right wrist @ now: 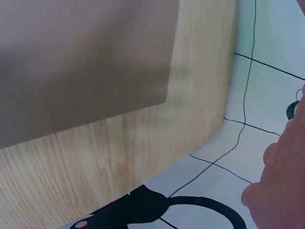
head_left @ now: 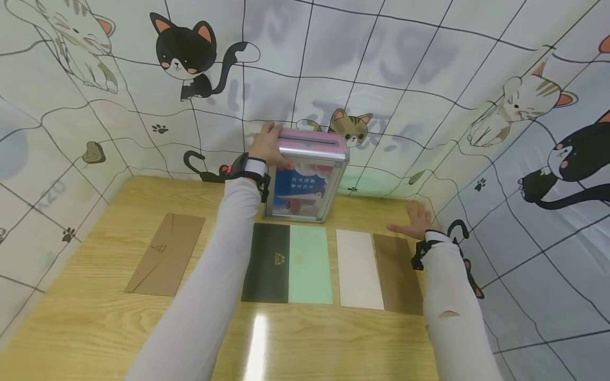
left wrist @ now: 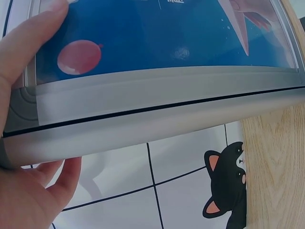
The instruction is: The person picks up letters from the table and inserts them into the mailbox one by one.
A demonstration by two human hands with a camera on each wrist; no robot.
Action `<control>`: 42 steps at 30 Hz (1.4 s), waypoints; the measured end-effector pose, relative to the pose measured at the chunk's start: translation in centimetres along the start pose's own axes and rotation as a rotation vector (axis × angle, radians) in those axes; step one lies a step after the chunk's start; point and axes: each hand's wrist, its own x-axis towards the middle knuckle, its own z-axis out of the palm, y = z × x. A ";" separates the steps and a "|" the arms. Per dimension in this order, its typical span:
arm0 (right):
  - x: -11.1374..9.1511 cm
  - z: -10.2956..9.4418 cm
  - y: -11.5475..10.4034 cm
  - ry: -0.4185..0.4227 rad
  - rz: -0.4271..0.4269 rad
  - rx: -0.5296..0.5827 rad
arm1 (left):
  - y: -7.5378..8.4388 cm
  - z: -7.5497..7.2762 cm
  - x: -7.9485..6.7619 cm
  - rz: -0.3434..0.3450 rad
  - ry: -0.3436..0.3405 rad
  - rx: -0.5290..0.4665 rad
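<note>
A slotted box [head_left: 305, 174] with a pink top, silver frame and blue picture front stands at the back of the table. My left hand [head_left: 268, 145] grips its upper left corner; in the left wrist view the thumb [left wrist: 33, 36] lies over the front and fingertips show beyond the silver edge. My right hand [head_left: 418, 221] is held with fingers spread, holding nothing, by the far end of a brown envelope [head_left: 399, 275]. Left of that envelope lie a white one [head_left: 360, 270], a mint green one [head_left: 311, 264] and a dark one [head_left: 266, 264] with a gold emblem.
Another brown envelope [head_left: 167, 255], with handwriting on it, lies apart at the left of the wooden table [head_left: 305, 344]. Cat-printed sheeting [head_left: 295, 63] rises behind the table and along both sides, close behind the box and near my right hand.
</note>
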 end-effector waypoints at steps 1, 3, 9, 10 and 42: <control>0.1 0.2 0.0 -0.004 0.003 0.003 | 0.0 0.0 0.0 -0.001 -0.001 -0.001; 0.1 0.4 0.1 -0.008 0.003 0.002 | 0.1 -0.1 -0.1 0.002 0.003 0.001; -0.1 0.4 -0.1 -0.023 0.003 0.000 | -0.1 0.0 0.0 0.006 0.008 0.010; -0.1 0.4 -0.2 -0.025 0.002 0.001 | -0.1 0.0 0.0 0.005 0.007 0.009; 0.9 5.1 2.1 -0.084 0.023 0.088 | 0.4 -0.2 -0.4 0.003 0.004 0.002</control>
